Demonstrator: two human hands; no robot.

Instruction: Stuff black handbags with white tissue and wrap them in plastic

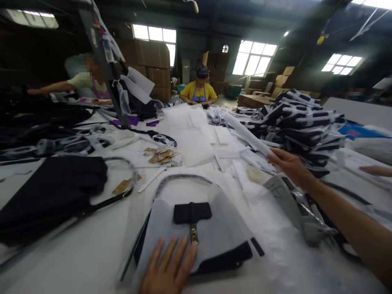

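A black handbag (225, 260) lies in front of me, its body mostly covered by a white wrapping sheet (223, 216). A black tab with a gold clasp (193, 233) rests on the sheet, and a wrapped handle (183, 177) arches behind. My left hand (170, 265) is spread flat on the sheet at the bag's near side. Out to the right, my right hand (288, 163) is closed on the near end of a long white strip (245, 132), which looks like paper or thin foam. The right fingertips are partly blurred.
White sheets (190, 143) lie mid-table beside small brown packets (163, 156). Another black bag (55, 196) is at left, below a grey post (105, 61). Stacked wrapped black pieces (306, 122) and a grey tape dispenser-like tool (290, 204) stand right. Co-workers sit across the table.
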